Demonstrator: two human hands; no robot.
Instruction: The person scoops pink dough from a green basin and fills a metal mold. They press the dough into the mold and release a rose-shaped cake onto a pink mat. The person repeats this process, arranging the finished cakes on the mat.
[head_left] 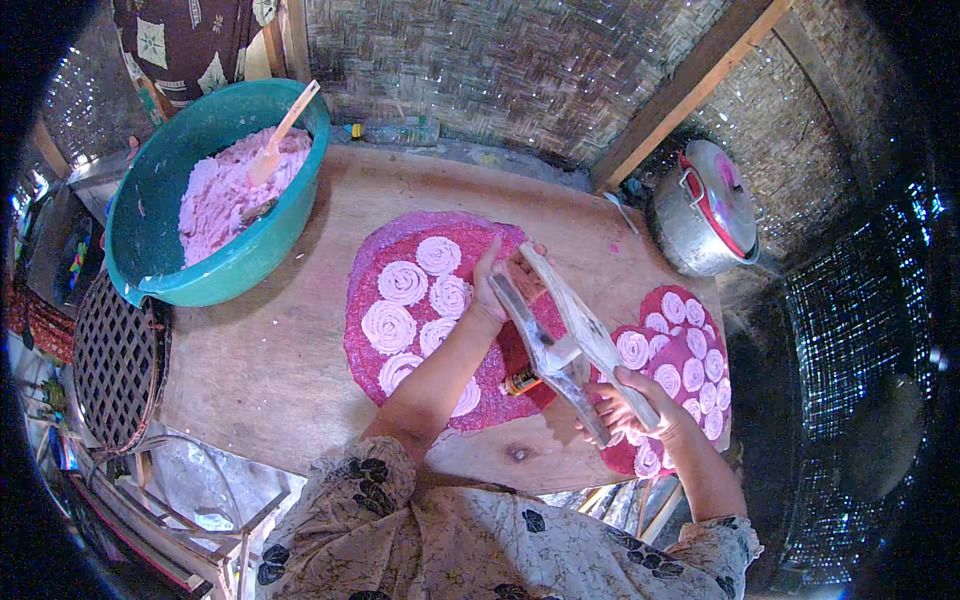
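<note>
Between my hands is a two-bar wooden press [585, 318], held at a slant, with a white piece joining its pale bar and its darker bar. My left hand [488, 290] is closed around the far ends of the bars. Around the near ends, my right hand [662, 412] grips the same tool. Beneath it lies a red round mat [372, 262] bearing several pale pink piped swirls [388, 327]. A small cylinder with a dark and yellow label [520, 381] shows beside the darker bar; whether it touches the press I cannot tell.
A green basin [225, 285] of pink paste with a spatula [282, 135] stands at the far left of the wooden table [250, 380]. More swirls [632, 350] cover red mats at the right, near a lidded metal pot [690, 225]. A woven tray [115, 360] lies left.
</note>
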